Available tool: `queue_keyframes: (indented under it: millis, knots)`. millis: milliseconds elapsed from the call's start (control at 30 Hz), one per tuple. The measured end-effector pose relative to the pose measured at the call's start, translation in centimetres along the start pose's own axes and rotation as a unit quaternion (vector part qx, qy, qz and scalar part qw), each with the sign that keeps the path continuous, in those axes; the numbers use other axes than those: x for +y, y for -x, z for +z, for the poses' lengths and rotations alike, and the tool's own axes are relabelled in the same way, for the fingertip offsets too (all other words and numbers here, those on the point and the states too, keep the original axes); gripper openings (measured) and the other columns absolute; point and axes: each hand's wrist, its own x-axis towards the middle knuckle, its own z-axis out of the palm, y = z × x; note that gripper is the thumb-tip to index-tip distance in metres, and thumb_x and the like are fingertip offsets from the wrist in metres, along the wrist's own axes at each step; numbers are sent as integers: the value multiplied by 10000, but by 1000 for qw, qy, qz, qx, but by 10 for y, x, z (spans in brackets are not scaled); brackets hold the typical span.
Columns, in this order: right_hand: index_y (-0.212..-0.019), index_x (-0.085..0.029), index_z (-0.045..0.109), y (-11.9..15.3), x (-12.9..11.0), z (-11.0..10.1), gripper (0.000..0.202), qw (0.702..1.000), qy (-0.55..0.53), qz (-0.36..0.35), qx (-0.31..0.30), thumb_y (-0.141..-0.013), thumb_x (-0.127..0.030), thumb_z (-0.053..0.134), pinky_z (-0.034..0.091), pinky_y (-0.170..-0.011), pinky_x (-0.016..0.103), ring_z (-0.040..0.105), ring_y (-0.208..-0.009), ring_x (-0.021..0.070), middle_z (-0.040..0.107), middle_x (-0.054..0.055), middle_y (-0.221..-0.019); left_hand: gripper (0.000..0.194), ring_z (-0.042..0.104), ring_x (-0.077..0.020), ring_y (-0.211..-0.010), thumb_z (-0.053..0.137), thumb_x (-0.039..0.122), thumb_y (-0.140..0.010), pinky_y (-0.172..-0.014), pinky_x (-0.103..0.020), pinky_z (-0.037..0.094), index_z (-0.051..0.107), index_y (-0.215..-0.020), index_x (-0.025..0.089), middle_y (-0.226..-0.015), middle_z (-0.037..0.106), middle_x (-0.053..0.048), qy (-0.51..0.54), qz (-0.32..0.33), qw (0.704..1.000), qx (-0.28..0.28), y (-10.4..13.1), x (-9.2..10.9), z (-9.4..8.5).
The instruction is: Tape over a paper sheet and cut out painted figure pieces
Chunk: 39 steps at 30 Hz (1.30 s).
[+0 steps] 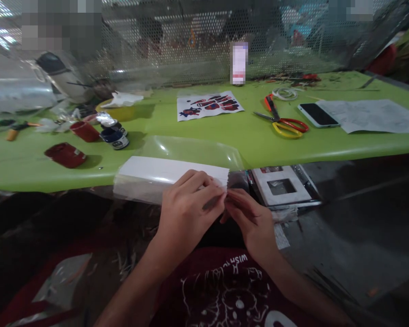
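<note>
One left hand [187, 204] pinches the white sheet [157, 170] at its jagged end. The right hand [256, 220], fingertips closed, adjoins it; hold indiscernible.

The left hand [191, 200] and right hand [250, 218] meet at the edge of a white sheet [177, 172] with clear film [191, 147] around it, at the front of a green counter [177, 129]. Farther back lies a printed paper [209, 106]; right of it are scissors [286, 128], a coil [285, 94] and a phone [318, 115]. Dark blue jars [114, 138] and red containers [85, 131] stand or lie to the left.
</note>
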Motion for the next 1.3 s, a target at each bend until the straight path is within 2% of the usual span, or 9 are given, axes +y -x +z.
queue_keyframes:
  millis: [433, 533, 833, 1033, 1167, 1300]
  knots:
    - [-1105, -332, 800, 1, 3, 1, 256, 999, -34, 24, -2, -932, -210, 657, 563, -607, 269, 615, -738, 128, 660, 19, -1041, 130, 653, -211, -856, 644, 89, -897, -755, -363, 560, 756, -850, 136, -853, 715, -75, -30, -3, 999, -32, 0, 2, 1]
    - [-1069, -300, 809, 1, 3, 2, 209, 998, -41, 37, 3, -906, -238, 693, 554, -604, 275, 615, -757, 147, 672, 30, -1038, 136, 646, -207, -841, 646, 94, -895, -729, -349, 545, 750, -820, 137, -842, 709, -71, -36, -3, 999, -39, 0, 2, 2]
    - [-1004, -261, 794, -1, 8, -3, 172, 993, -68, 99, 8, -842, -266, 737, 528, -663, 301, 586, -742, 162, 689, 21, -951, 126, 626, -193, -796, 677, 128, -871, -648, -323, 455, 726, -768, 183, -797, 687, -15, -65, -63, 986, -140, -5, -6, 12]
    - [-1015, -267, 796, -4, 18, -3, 173, 987, -115, 113, 17, -859, -281, 721, 529, -654, 304, 588, -721, 147, 688, 21, -1002, 139, 642, -182, -793, 665, 99, -859, -673, -315, 478, 749, -804, 195, -815, 709, -16, -40, -82, 989, -120, -4, -9, 19]
    - [-990, -267, 808, -5, 20, -3, 163, 986, -119, 115, 19, -842, -259, 740, 530, -665, 313, 591, -708, 136, 681, 20, -1017, 150, 647, -184, -792, 654, 81, -853, -686, -325, 487, 751, -802, 184, -825, 711, -25, -34, -89, 987, -127, -4, -10, 20]
    - [-976, -275, 814, -4, 20, -3, 156, 986, -117, 118, 19, -847, -237, 736, 509, -663, 310, 582, -703, 135, 667, 10, -963, 135, 652, -194, -795, 664, 97, -869, -697, -340, 495, 764, -825, 175, -818, 709, -27, -27, -87, 987, -131, -4, -12, 19]
